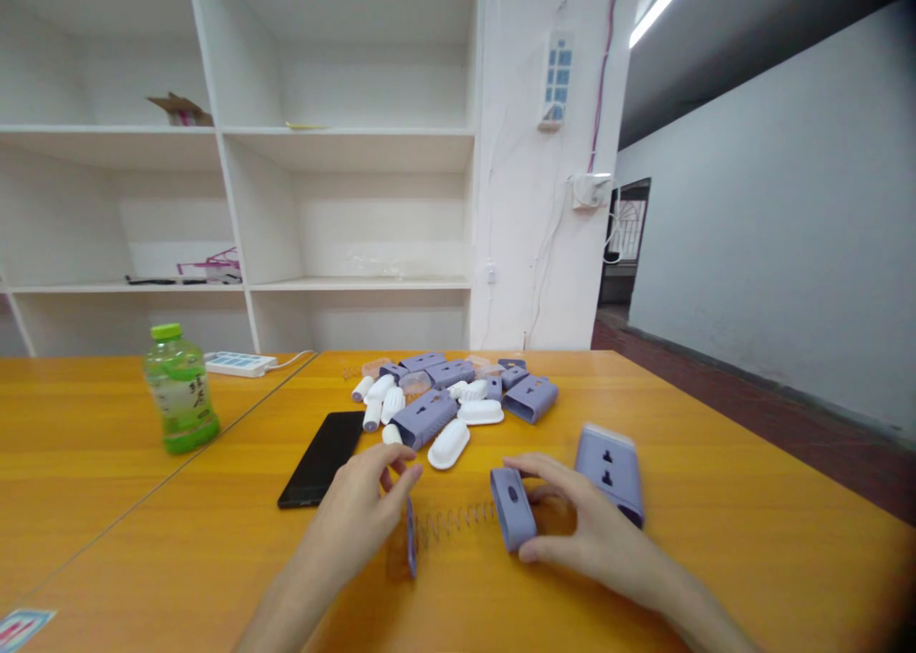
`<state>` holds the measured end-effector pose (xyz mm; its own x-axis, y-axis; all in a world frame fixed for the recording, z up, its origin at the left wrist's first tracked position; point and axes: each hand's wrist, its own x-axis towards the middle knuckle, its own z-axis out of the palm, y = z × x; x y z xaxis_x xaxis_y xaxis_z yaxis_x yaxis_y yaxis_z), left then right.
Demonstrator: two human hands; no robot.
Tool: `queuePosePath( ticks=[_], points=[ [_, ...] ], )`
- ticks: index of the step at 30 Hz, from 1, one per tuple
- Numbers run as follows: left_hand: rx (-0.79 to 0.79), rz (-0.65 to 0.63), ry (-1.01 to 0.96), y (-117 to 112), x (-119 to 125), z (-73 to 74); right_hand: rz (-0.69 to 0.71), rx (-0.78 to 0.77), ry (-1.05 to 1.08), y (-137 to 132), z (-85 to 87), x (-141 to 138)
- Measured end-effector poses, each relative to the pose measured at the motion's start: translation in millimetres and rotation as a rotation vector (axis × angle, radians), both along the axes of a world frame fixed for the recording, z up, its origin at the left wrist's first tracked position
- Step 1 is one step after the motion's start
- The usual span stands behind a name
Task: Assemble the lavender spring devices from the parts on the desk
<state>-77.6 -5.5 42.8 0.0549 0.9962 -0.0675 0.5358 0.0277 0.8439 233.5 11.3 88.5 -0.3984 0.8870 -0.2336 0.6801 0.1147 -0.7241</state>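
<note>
My right hand [593,529] grips a short purple plastic sleeve [513,512] with an oval opening and a small dark slot, thumb below and fingers above. A thin coil spring [458,522] stretches from beside that sleeve leftward to a flat purple plate [411,538] standing on edge on the table. Just above the plate is my left hand [364,491], its fingers curved and a gap between thumb and forefinger; nothing shows in them. Right of my right hand lies a larger purple casing [611,472] with two dark keyhole-like slots and a white end.
Behind my hands spreads a pile of purple casings [429,416], white oval caps [449,445], small white rollers and clear pieces. A black phone [323,457] lies left of my left hand. Farther left stand a green bottle [178,395] and a white power strip [239,364].
</note>
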Motion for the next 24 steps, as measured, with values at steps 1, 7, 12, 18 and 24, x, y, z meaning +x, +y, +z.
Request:
queuePosePath(
  ticks=[1, 7, 12, 18, 24],
  points=[
    [-0.054, -0.019, -0.008, 0.0, -3.5, -4.1, 0.009, -0.010, -0.015, -0.2, 1.1, -0.7],
    [-0.269, -0.176, -0.181, -4.2, -15.2, -11.2, 0.112, -0.032, -0.076, -1.0, 9.7, -4.2],
    [-0.288, -0.180, -0.151, -5.0, -29.2, -7.8, 0.097, 0.008, -0.152, -6.4, 5.2, -6.4],
    [-0.427, -0.255, -0.241, -6.4, -36.8, -13.9, 0.143, 0.052, -0.243, -14.5, 1.5, -13.8],
    [-0.367, -0.296, -0.340, -4.1, -32.7, -17.1, 0.143, 0.094, -0.222, -14.6, -1.6, -12.6]
  ],
)
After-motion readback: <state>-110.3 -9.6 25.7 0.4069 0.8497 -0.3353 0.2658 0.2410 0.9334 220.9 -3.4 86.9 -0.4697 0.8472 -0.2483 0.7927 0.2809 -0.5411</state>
